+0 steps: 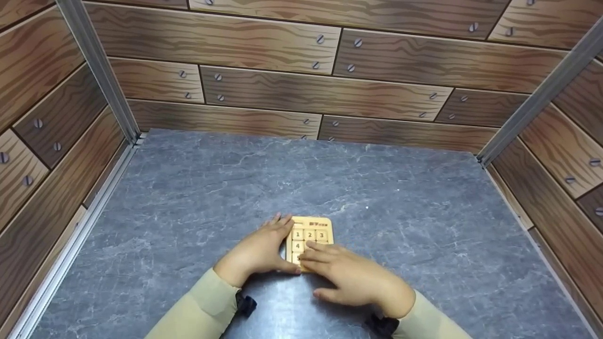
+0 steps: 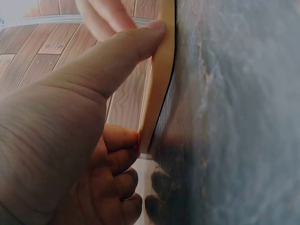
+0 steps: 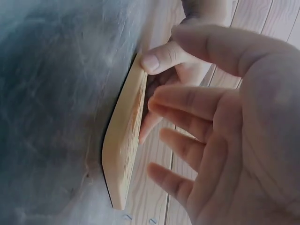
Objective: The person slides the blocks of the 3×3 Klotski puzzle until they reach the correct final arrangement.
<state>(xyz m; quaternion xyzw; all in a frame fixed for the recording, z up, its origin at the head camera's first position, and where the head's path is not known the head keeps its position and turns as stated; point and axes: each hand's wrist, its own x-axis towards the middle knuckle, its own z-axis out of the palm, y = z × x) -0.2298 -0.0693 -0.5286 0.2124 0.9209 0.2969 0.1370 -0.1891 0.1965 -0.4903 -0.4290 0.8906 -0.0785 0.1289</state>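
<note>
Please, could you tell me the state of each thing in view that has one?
Yellow number board: face up on the table, partly covered.
Tiles 1, 2, 3 and 4: seated in the board, numbers showing.
Left hand: holding the board by its edges.
Right hand: fingers extended over the board; contact unclear.

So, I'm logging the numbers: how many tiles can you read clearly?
4: tile 1, tile 2 and tile 3 across the top row of the puzzle, left to right, and tile 4 just below tile 1. Others may be hidden under the right hand.
</note>
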